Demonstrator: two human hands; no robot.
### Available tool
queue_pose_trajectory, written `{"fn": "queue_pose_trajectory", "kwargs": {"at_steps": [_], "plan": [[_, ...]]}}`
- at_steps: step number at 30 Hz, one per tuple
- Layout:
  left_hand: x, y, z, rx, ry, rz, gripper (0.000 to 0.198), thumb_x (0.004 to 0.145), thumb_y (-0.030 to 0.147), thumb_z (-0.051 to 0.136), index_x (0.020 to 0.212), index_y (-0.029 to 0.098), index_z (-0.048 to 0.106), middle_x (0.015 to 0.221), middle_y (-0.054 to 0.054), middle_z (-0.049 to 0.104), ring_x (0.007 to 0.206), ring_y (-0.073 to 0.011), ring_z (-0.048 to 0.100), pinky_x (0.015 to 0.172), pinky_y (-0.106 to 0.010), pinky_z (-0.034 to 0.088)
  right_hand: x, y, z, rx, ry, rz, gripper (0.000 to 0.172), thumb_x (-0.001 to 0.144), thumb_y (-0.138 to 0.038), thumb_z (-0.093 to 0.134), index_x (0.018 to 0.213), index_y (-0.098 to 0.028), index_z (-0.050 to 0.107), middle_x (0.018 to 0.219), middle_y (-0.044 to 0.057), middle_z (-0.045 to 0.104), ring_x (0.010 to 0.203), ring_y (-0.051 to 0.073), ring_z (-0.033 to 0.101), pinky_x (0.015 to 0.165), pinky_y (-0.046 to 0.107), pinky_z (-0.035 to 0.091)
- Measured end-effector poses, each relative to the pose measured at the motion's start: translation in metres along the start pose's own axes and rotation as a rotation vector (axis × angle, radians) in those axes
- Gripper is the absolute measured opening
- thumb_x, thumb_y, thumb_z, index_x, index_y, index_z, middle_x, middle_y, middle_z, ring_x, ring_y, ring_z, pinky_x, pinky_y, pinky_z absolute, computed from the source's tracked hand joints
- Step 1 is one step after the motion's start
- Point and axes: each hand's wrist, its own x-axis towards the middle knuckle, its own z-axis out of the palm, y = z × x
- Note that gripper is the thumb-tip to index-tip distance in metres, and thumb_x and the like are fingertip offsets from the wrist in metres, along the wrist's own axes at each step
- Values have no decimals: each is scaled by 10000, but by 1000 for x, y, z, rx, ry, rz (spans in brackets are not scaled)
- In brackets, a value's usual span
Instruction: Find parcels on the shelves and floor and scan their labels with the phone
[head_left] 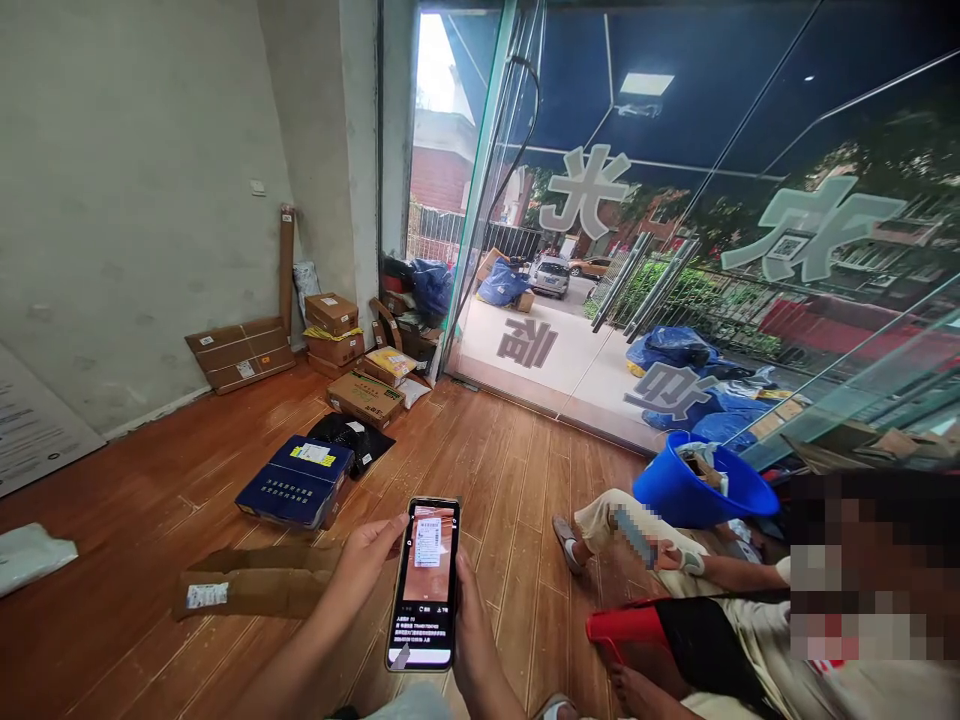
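Observation:
Upright in front of me, a smartphone (pixel 426 585) shows a photo of a shipping label above lines of text on a dark background. My right hand (pixel 476 610) is closed along its right edge. At the upper left edge, my left hand (pixel 371 555) grips the phone too, a digit reaching the top corner of the screen. Part of both hands' fingers is hidden behind the phone. Beyond my left arm a flat brown cardboard parcel (pixel 259 585) with a white label lies on the floor. Farther off sits a dark blue box (pixel 289 495) against a black plastic parcel (pixel 360 440).
Brown cartons (pixel 367 398) and other parcels line the wall by the glass door (pixel 570 330). A white bag (pixel 34 560) lies far left. On the right, a seated person (pixel 847 600) holds a blurred object near a blue bin (pixel 675 480) and a red item (pixel 630 630).

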Motion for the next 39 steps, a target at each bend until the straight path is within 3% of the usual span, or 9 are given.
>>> {"fn": "queue_pose_trajectory", "kwargs": {"at_steps": [6,14,18,24,39], "plan": [[4,-1,-1,35,-15,21,653,495,782,653,602,142,719,622,-46,667,686,-207,562,752,-329,441,-1,-3,2,-19,-41,-49,657,627,-711,666,1085,-240,687,1278,27,654,1334,288,423,1155,426,241],[2,8,1,78,-4,24,689,463,806,643,632,147,751,633,-51,696,723,-233,590,748,-323,437,-3,-7,5,-54,-13,-58,669,574,-745,672,1022,-250,714,1241,28,673,1336,308,407,1151,427,236],[4,6,0,93,-9,30,669,496,782,650,653,142,763,650,-52,707,701,-225,582,716,-312,429,-4,-10,7,-62,-54,-67,636,641,-720,645,1075,-259,697,1226,23,681,1298,292,457,1124,412,289],[8,0,-2,109,-14,48,651,547,758,642,681,133,769,658,-51,708,668,-205,562,684,-295,417,-1,-9,6,-53,-44,-64,639,628,-719,654,1067,-257,698,1228,27,679,1292,300,461,1137,434,261],[6,5,1,113,-2,45,662,515,786,633,641,147,754,642,-48,701,713,-231,583,720,-313,440,-3,-6,5,-1,-12,-47,627,598,-700,696,1029,-245,711,1233,26,680,1301,293,458,1145,431,256]]}}
